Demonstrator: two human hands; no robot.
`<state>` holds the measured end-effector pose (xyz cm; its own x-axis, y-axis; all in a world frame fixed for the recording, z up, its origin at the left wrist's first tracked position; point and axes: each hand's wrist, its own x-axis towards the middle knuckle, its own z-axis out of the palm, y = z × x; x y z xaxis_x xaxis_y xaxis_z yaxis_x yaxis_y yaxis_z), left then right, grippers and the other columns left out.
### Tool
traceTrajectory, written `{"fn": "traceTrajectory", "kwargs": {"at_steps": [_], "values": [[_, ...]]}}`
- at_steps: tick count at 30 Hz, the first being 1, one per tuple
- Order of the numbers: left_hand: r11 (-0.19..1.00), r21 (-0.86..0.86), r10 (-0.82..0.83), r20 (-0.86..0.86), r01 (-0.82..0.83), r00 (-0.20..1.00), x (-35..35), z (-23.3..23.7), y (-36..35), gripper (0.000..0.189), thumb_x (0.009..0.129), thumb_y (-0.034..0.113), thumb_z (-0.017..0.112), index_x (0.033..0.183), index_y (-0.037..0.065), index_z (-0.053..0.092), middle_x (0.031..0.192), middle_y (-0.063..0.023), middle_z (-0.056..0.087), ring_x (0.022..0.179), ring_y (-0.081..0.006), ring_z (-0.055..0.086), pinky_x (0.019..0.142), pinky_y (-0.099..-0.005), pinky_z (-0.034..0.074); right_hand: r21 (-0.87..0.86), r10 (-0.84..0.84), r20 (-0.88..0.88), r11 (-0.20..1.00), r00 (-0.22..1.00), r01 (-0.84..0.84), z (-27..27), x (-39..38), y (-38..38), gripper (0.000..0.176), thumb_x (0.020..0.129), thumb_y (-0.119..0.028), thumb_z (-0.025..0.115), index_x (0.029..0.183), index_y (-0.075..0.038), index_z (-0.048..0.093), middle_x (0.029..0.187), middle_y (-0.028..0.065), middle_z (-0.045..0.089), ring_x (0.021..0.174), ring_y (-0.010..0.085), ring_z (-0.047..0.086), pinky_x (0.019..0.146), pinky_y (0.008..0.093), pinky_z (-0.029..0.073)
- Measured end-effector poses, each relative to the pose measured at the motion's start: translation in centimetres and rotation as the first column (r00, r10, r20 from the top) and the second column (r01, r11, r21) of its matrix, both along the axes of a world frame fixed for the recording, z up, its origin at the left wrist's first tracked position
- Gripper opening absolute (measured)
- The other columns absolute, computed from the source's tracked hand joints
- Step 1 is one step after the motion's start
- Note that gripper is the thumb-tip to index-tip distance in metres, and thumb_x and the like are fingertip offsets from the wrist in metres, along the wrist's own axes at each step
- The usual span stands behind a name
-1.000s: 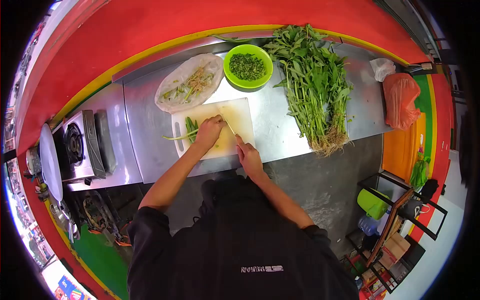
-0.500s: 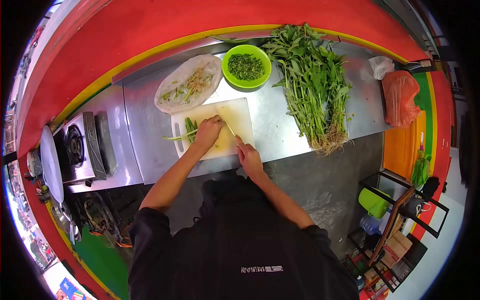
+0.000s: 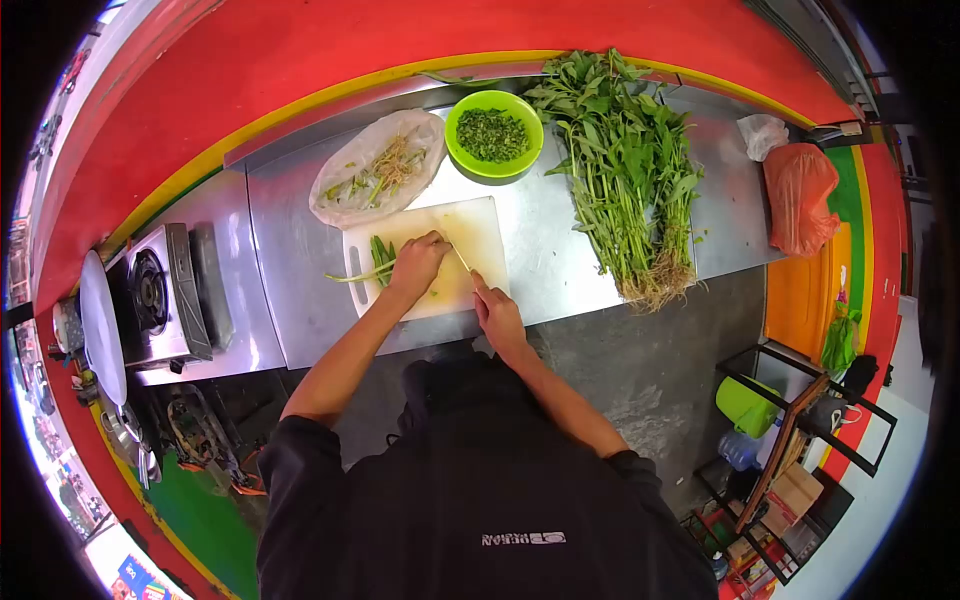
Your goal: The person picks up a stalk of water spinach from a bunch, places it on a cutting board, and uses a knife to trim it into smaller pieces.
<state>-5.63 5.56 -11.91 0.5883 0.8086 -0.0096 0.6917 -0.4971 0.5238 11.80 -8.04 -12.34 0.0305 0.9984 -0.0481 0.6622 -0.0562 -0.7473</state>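
Note:
On the white cutting board [image 3: 488,222], my left hand [image 3: 418,264] is closed over green stalks [image 3: 381,254], whose leafy and pale ends stick out to its left. What lies under its fingers is hidden. My right hand [image 3: 502,318] grips the handle of a knife [image 3: 459,257], and the blade reaches up and left to beside my left fingertips. Small green bits lie on the board near my left wrist. Just beyond the board stands a lime-green bowl [image 3: 492,99] with finely chopped greens in it.
A clear plastic bag [image 3: 333,203] with roots and stem scraps sits behind the board. To the right lies a big bunch of leafy greens [image 3: 630,190] with roots. A red plastic bag [image 3: 800,200] is at the far right, and a gas stove [image 3: 160,295] at the left.
Almost nothing differs. Both hands, the knife and the stalks are in practically the same places.

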Motion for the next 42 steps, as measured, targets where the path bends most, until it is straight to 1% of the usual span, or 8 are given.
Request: {"fn": "traceTrajectory", "kwargs": {"at_steps": [7,9,13,15,22,24,33,42], "values": [[1.000,0.007,0.024,-0.035,-0.024,0.999,-0.1,0.3,-0.4,0.018,0.090,0.013,0.059,0.096,0.007,0.074,0.098,-0.0090,0.069,0.084,-0.0319,0.068,0.078,-0.0433,0.055,0.052,-0.008,0.004,0.999,1.000,0.008,0.5,-0.4,1.6,0.046,0.094,-0.011,0.061,0.140,-0.012,0.053,0.072,0.0191,0.060,0.064,0.0369,0.062,0.060,0.0482,0.051],[0.999,0.035,0.035,-0.025,-0.034,0.999,0.0,0.0,-0.5,0.025,0.079,0.001,0.060,0.099,0.008,0.073,0.095,-0.0083,0.067,0.087,-0.0263,0.068,0.078,-0.0399,0.054,0.027,-0.012,-0.001,1.000,1.000,0.012,0.5,-0.4,1.2,0.044,0.096,-0.015,0.060,0.140,-0.014,0.053,0.073,0.0187,0.060,0.064,0.0375,0.062,0.060,0.0494,0.051],[0.998,0.035,0.051,0.003,-0.051,0.999,0.2,-0.3,-0.6,0.023,0.079,0.002,0.059,0.097,0.008,0.072,0.093,-0.0085,0.067,0.085,-0.0269,0.068,0.077,-0.0395,0.054,0.042,-0.009,0.001,0.999,1.000,0.009,-0.4,-0.2,0.2,0.043,0.096,-0.015,0.059,0.139,-0.014,0.054,0.072,0.0186,0.059,0.064,0.0373,0.061,0.060,0.0496,0.051],[0.999,0.010,0.046,-0.040,-0.046,0.998,0.1,-0.3,-0.4,0.016,0.090,0.011,0.060,0.096,0.007,0.074,0.098,-0.0092,0.069,0.083,-0.0312,0.068,0.076,-0.0422,0.056,0.032,-0.008,0.001,0.999,1.000,0.008,-0.4,-0.4,0.4,0.044,0.096,-0.015,0.059,0.140,-0.014,0.053,0.072,0.0186,0.059,0.064,0.0374,0.061,0.060,0.0496,0.051],[1.000,0.008,0.024,-0.004,-0.024,1.000,-0.2,-0.2,-0.3,0.018,0.088,0.009,0.059,0.098,0.007,0.074,0.098,-0.0095,0.069,0.083,-0.0314,0.068,0.077,-0.0419,0.056,0.063,0.001,0.006,0.998,1.000,-0.001,0.0,-0.3,1.5,0.048,0.093,-0.007,0.062,0.140,-0.009,0.054,0.072,0.0178,0.061,0.064,0.0341,0.061,0.060,0.0461,0.050],[0.998,0.057,0.018,-0.003,-0.018,1.000,-0.1,-0.3,-0.3,0.024,0.080,0.002,0.058,0.098,0.007,0.074,0.097,-0.0083,0.067,0.083,-0.0273,0.068,0.079,-0.0388,0.054,0.061,-0.003,-0.006,0.998,1.000,0.004,0.0,-0.2,1.1,0.047,0.093,-0.007,0.063,0.139,-0.010,0.054,0.073,0.0177,0.062,0.064,0.0339,0.061,0.061,0.0461,0.050],[1.000,-0.025,-0.005,-0.101,0.002,0.995,0.1,0.5,0.0,0.020,0.087,0.009,0.058,0.099,0.007,0.073,0.099,-0.0091,0.069,0.087,-0.0291,0.069,0.078,-0.0409,0.055,0.001,-0.011,0.017,1.000,1.000,0.011,-0.2,-0.1,1.0,0.047,0.094,-0.012,0.060,0.141,-0.014,0.051,0.074,0.0193,0.061,0.066,0.0384,0.062,0.061,0.0506,0.050],[1.000,0.007,0.013,-0.048,-0.013,0.999,0.0,-0.2,-0.1,0.021,0.085,0.006,0.057,0.098,0.007,0.073,0.097,-0.0099,0.068,0.088,-0.0298,0.068,0.079,-0.0416,0.054,0.062,-0.020,-0.086,0.998,0.996,0.025,-0.4,-0.4,0.3,0.046,0.095,-0.013,0.060,0.140,-0.015,0.052,0.074,0.0187,0.061,0.066,0.0378,0.062,0.060,0.0509,0.050]]}}
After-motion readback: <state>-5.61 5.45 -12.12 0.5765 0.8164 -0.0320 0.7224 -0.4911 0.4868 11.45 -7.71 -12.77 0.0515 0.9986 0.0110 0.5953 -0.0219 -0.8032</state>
